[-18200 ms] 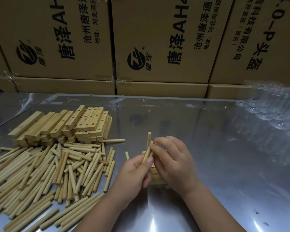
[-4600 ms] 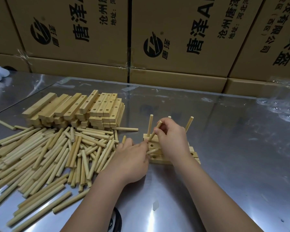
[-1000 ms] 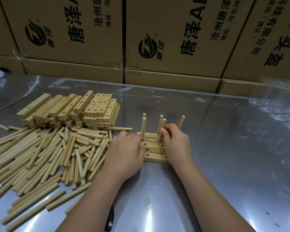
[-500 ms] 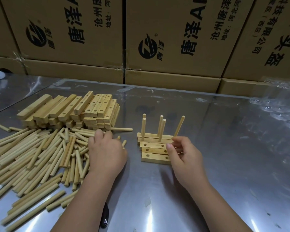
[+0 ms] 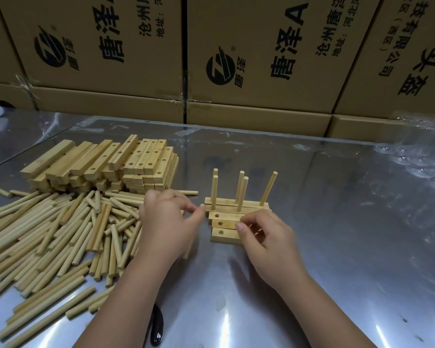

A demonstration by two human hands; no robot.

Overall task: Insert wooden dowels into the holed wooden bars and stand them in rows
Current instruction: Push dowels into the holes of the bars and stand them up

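One dark glossy object [image 5: 156, 325] lies nearest on the steel table [image 5: 337, 247], between the forearms; what it is I cannot tell. Beyond it the left hand [image 5: 168, 222] pinches a dowel [image 5: 187, 251] between thumb and fingertips. One end peeps out at the fingertips and the other hangs below the palm, probably so that it can drop straight into a hole. The right hand [image 5: 266, 239] curls over the right ends of the near bars [image 5: 222, 233], likely to steady them; whether it actually clamps one cannot be told. To the left, loose dowels [image 5: 60, 234] lie heaped within easy reach of the left hand. Five bars lie flat, side by side and touching, holes up. The three nearest show empty holes at their left ends, while the two farthest carry five upright dowels [image 5: 241, 189], pale, round and smooth, the rightmost tilted to the right. Farther left sits a stack of holed bars [image 5: 98, 164], awaiting use, and printed cartons [image 5: 261, 46] wall off the back.
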